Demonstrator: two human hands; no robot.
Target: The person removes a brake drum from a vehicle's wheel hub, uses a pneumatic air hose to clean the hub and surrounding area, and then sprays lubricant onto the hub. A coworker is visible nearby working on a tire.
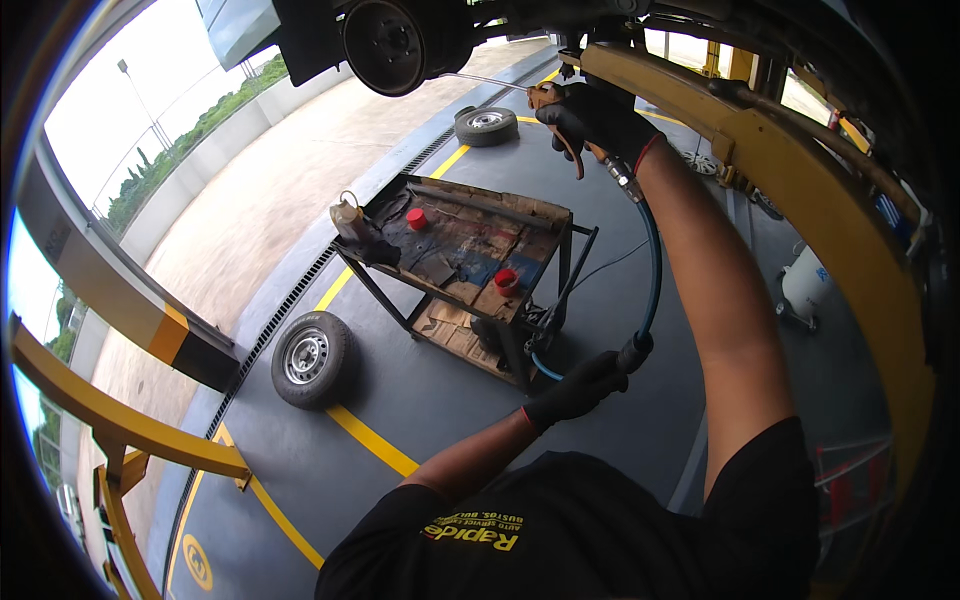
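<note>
right hand at upper centre, gloved fingers clamped on air gun, left hand lower centre, fingers closed around blue hose, rusty cart mid-frame

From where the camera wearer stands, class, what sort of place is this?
Most likely a vehicle repair bay: a yellow lift arm carries a raised vehicle with a bare brake drum, and a removed wheel lies on the floor beside a tool cart.

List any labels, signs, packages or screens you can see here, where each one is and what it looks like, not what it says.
Floor marking: lower left on the grey floor, a yellow ring with a figure inside.
Shirt print: on the person's black shirt at the bottom, yellow lettering.
Cardboard: flattened brown sheet on the cart's lower shelf, dark print.
No screens.
</note>
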